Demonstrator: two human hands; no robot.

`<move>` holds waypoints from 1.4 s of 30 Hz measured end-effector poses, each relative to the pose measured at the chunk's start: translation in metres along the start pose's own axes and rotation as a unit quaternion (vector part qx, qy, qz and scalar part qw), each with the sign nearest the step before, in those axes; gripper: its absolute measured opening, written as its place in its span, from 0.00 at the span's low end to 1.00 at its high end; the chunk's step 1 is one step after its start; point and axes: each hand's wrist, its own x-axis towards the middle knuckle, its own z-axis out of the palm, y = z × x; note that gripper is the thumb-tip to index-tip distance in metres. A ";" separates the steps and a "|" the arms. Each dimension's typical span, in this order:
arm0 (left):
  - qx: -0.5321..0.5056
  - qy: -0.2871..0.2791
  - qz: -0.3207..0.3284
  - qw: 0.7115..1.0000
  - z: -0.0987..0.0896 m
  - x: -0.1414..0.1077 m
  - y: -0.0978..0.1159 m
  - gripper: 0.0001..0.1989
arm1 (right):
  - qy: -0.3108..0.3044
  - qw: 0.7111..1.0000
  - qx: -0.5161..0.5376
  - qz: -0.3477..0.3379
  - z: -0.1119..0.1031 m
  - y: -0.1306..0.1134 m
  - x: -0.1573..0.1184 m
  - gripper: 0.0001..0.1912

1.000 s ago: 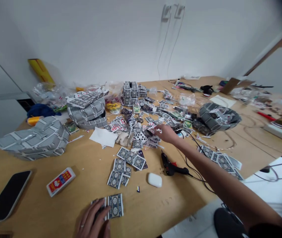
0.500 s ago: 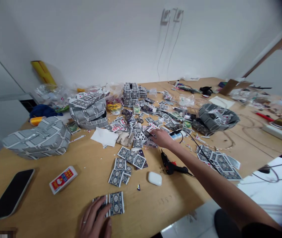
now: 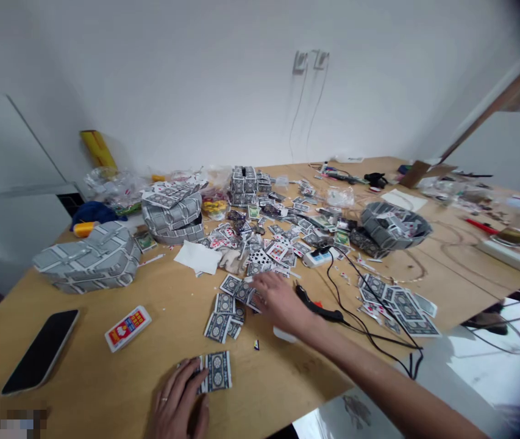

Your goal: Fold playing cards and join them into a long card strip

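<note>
My left hand (image 3: 180, 396) lies at the table's near edge. Its fingers are stretched out over a joined piece of blue-backed playing cards (image 3: 218, 371) and touch its left part. My right hand (image 3: 280, 305) is over the far end of a strip of joined cards (image 3: 238, 288), fingers extended and slightly bent. I see nothing clearly in them, though the palm side is hidden. Below that strip lies another group of joined cards (image 3: 217, 327). A black glue gun (image 3: 319, 306) lies beside my right hand, and a white earbud case (image 3: 283, 334) is partly covered by my wrist.
Loose cards (image 3: 278, 250) spread across the middle. Card-covered baskets (image 3: 90, 259) and a lidded box (image 3: 177, 216) stand left, an open basket (image 3: 394, 228) right. A phone (image 3: 40, 350) and card pack (image 3: 128, 328) lie front left. Cables run from the power strip (image 3: 320, 257).
My right hand has come back from the loose card pile towards me and now covers part of the joined strip and the earbud case. My left hand stays on its cards; the view has shifted slightly.
</note>
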 end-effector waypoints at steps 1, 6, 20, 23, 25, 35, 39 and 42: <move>0.006 -0.004 0.008 1.000 0.001 -0.002 -0.002 0.19 | 0.004 0.998 0.038 -0.049 0.003 -0.017 -0.009 0.12; 0.007 -0.011 0.018 1.000 0.005 -0.005 -0.006 0.19 | -0.037 0.966 0.177 -0.183 0.044 -0.090 -0.054 0.15; -0.032 -0.008 -0.052 0.998 -0.003 0.004 0.008 0.16 | 0.059 0.956 0.272 -0.094 0.098 -0.127 -0.080 0.25; -0.025 -0.010 -0.050 0.998 -0.001 0.003 0.007 0.15 | 0.054 0.954 0.282 -0.086 0.098 -0.129 -0.082 0.25; -0.027 -0.011 -0.047 0.998 0.000 0.002 0.007 0.16 | 0.054 0.953 0.287 -0.080 0.098 -0.129 -0.082 0.25; -0.019 -0.003 -0.027 0.999 -0.003 0.005 0.004 0.16 | 0.070 0.947 0.305 -0.077 0.100 -0.127 -0.080 0.26; -0.015 -0.002 -0.026 1.000 -0.003 0.006 0.003 0.16 | 0.068 0.949 0.299 -0.078 0.100 -0.126 -0.080 0.28; -0.021 0.000 -0.027 0.999 -0.003 0.006 0.003 0.16 | 0.079 0.950 0.291 -0.086 0.102 -0.125 -0.080 0.27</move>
